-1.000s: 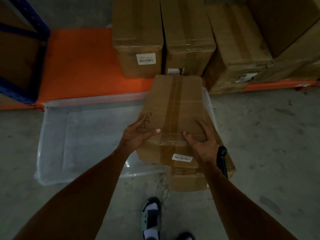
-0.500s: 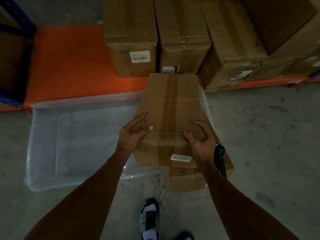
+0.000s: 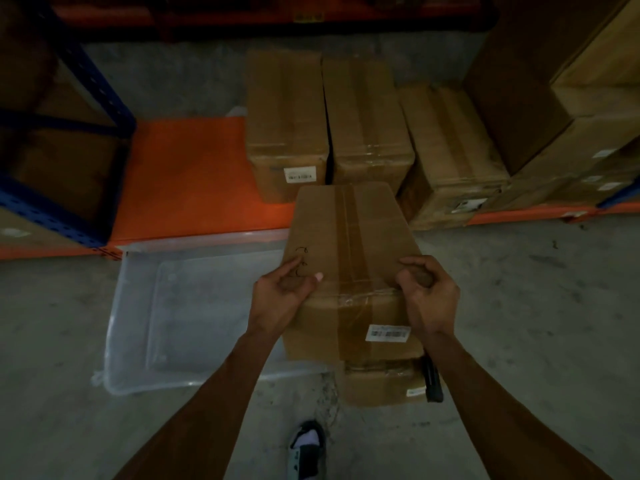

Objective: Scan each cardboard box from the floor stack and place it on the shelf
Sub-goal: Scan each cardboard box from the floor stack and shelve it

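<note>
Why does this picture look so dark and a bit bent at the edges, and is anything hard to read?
Head view: the light is dim, so the corners fall into shadow; the wide lens bows the blue shelf post and the orange shelf. The held box, gripped by the left hand and right hand, is fairly sharp, yet its barcode label is too small to read.

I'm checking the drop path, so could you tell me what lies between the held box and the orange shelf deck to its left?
In the head view, only the clear plastic tub on the floor lies between the held box and the orange shelf deck.
</note>
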